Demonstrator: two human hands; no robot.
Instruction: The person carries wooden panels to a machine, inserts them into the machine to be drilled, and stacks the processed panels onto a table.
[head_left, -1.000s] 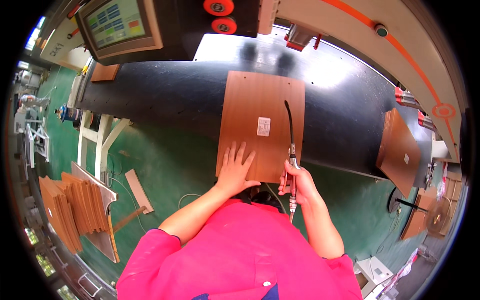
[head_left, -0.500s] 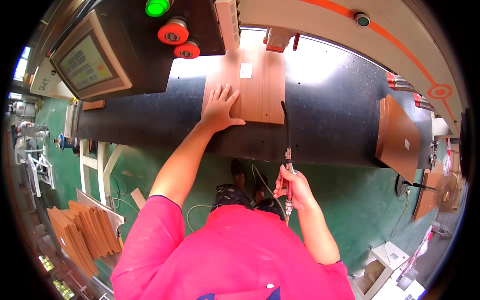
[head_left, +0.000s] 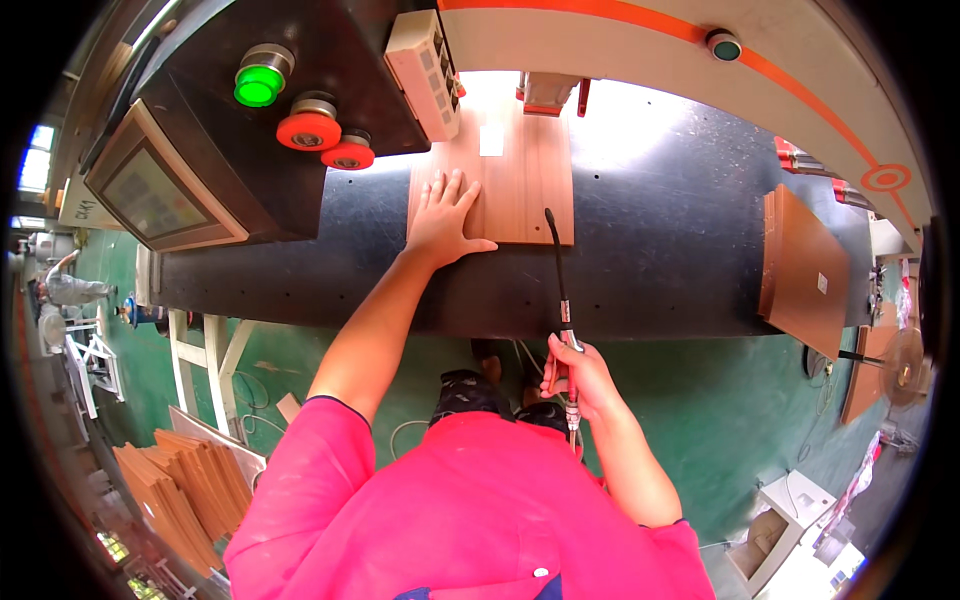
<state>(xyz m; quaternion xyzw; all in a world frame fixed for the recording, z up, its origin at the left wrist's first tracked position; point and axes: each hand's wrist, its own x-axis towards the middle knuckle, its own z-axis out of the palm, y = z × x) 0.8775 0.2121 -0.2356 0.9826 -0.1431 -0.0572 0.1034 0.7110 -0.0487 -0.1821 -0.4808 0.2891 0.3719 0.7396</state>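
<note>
A brown wood-grain panel [head_left: 522, 195] with a white label lies on the black machine table, its near edge toward me. My left hand [head_left: 440, 220] rests flat on the panel's left part, fingers spread and thumb out to the right. In my right hand [head_left: 588, 378] is an air blow gun [head_left: 566, 312], gripped in front of the table's near edge. Its long thin black nozzle points away from me, and the tip is over the panel's near right corner, beside a small dark hole. A hose trails below the gun.
Overhead at the left is a control box with a screen [head_left: 155, 190], a lit green button [head_left: 260, 86] and red knobs [head_left: 308, 130]. A white machine beam [head_left: 640, 40] arches across the far side. More brown panels [head_left: 806, 270] stand at the table's right end; others [head_left: 185, 490] stack at lower left.
The blow gun's nozzle tip has swung left, from beside the panel's right edge to over its corner. My left hand stays flat on the panel. The whole view has shifted slightly.
</note>
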